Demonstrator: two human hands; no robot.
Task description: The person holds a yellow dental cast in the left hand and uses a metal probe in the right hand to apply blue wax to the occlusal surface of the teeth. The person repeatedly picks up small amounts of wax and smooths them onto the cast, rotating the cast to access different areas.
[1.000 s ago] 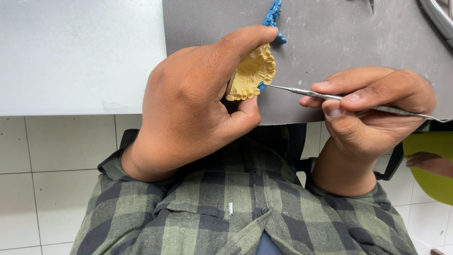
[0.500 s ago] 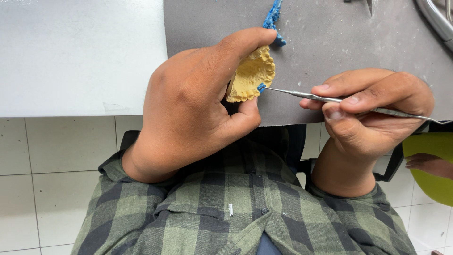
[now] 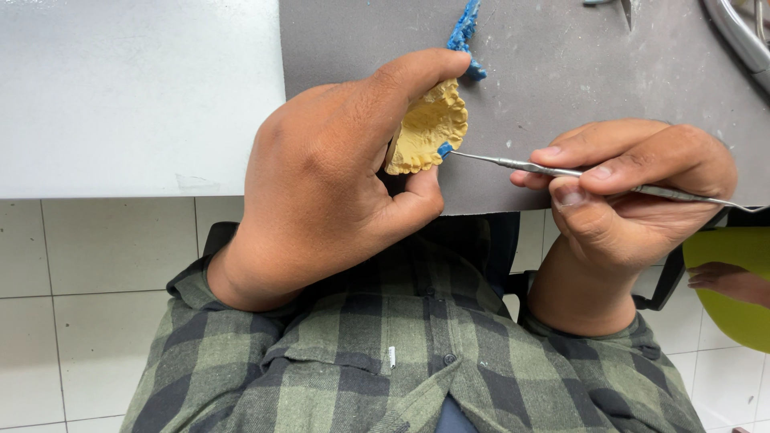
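I see the grey mat (image 3: 561, 72) lying on the white surface (image 3: 128, 96). Over its near edge my left hand (image 3: 321, 184) grips the yellow dental cast (image 3: 429, 128), and my right hand (image 3: 634, 192) pinches a thin metal carving tool (image 3: 521, 166), tip at the blue wax (image 3: 443, 149) on the cast's rim. I judge this mid wax-trimming; steady, light scraping comes next.

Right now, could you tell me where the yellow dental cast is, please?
In the head view, the cast sits just left of centre, gripped in the left hand over the grey mat, with the metal tool in the right hand touching its right edge.
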